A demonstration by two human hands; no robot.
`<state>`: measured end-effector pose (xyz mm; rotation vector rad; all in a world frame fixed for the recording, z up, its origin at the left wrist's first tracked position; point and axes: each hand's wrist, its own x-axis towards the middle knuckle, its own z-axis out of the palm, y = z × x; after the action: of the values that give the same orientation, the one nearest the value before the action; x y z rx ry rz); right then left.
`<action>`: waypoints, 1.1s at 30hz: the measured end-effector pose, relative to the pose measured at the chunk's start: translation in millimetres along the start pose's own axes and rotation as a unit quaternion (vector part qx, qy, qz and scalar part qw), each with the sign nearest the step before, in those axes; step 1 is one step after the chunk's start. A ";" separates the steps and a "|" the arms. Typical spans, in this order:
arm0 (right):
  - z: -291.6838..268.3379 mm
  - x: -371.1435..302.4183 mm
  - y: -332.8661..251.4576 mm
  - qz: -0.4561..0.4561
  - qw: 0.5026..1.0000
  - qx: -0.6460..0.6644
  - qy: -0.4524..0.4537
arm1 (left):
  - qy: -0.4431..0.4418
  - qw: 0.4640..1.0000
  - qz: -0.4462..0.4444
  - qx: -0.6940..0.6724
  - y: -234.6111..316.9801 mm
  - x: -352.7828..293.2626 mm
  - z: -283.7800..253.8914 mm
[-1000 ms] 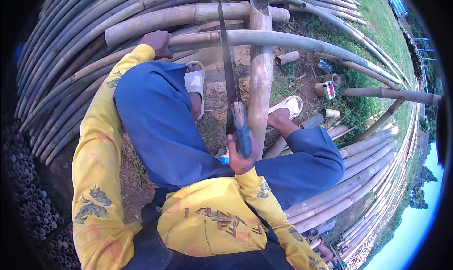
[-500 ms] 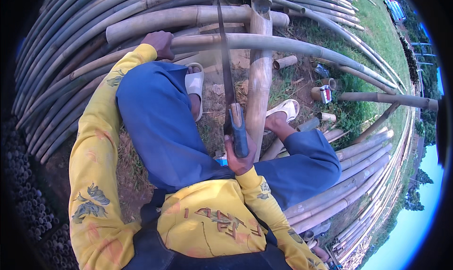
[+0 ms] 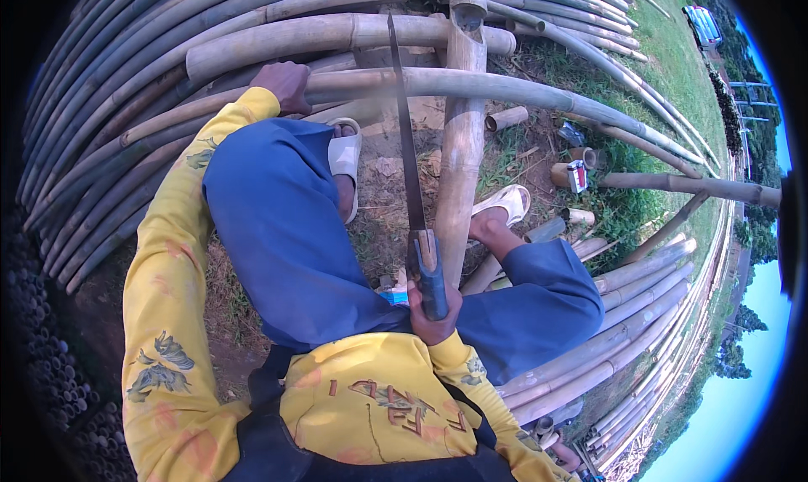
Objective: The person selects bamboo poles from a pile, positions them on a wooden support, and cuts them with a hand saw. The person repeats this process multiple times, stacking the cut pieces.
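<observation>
My right hand (image 3: 436, 320) is closed round the dark blue grip of a handsaw (image 3: 406, 149), low in front of my body. The long narrow blade points away from me and crosses a bamboo pole (image 3: 505, 85) near its far end. Left of the blade, my left hand (image 3: 286, 86) is wrapped over the same pole, by my left knee; its fingertips are partly hidden. The pole runs across a thick upright-looking bamboo post (image 3: 465, 137), just right of the saw. Whether the teeth have cut into the pole I cannot tell.
Many long bamboo poles (image 3: 109, 111) lie stacked at the left, with a thick pole (image 3: 278, 44) beyond the sawn one. Short bamboo offcuts (image 3: 507, 117) and a small red-and-white pack (image 3: 576, 176) lie to the right. More poles (image 3: 648, 297) lie beside my right leg.
My right hand has drawn the saw back toward my body, so its tip sits nearer the pole. My left hand stays on the pole.
</observation>
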<state>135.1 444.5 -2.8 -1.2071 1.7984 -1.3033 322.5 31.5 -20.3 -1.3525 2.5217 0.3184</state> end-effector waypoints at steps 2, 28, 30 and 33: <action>15.9 36.6 7.5 0.015 0.999 0.042 0.006 | 0.013 1.000 -0.003 0.003 4.6 -1.9 1.2; 4.7 35.4 15.7 0.070 0.994 0.077 -0.035 | 0.015 1.000 -0.013 0.001 12.7 -6.2 -4.2; 25.0 104.8 37.5 0.076 0.992 0.099 -0.011 | 0.025 1.000 0.008 0.001 23.9 2.7 -9.6; 22.1 105.6 16.2 0.007 0.999 0.036 -0.021 | 0.012 1.000 0.016 0.009 24.0 4.2 -10.4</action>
<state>106.3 341.0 -21.5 -1.1727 1.7123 -1.3154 298.9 37.9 -10.3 -1.3167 2.5617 0.2875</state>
